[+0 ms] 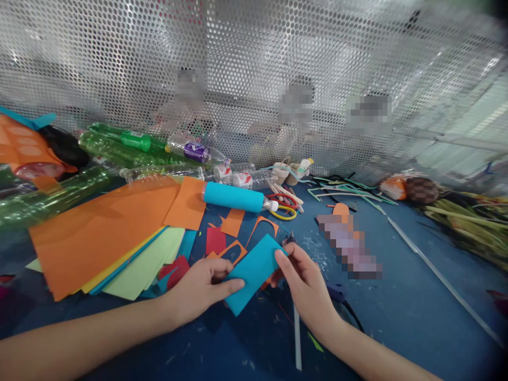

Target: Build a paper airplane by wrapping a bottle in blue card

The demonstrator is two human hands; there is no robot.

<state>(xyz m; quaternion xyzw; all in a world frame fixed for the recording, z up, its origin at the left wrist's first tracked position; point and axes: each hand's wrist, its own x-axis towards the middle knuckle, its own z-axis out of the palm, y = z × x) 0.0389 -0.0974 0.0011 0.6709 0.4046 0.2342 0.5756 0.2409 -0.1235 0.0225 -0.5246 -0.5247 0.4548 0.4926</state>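
A blue paper rectangle [254,272] is held tilted between both hands. My left hand [206,286] pinches its lower left edge, thumb on top. At the upper right corner my right hand [304,275] grips it, thumb on the face and fingers behind. Beyond the paper lies a bottle wrapped in blue [234,197], its white cap pointing right. Orange paper scraps [233,222] and a red piece [215,241] lie between the bottle and the held paper.
Large orange sheets [107,227] cover green and yellow ones at left. Plastic bottles [135,153] lie along a perforated metal screen [242,63], with people blurred behind it. Red and yellow scissor handles [286,212], a glue gun [337,291], a white stick [297,338] and green strips [357,191] are also present.
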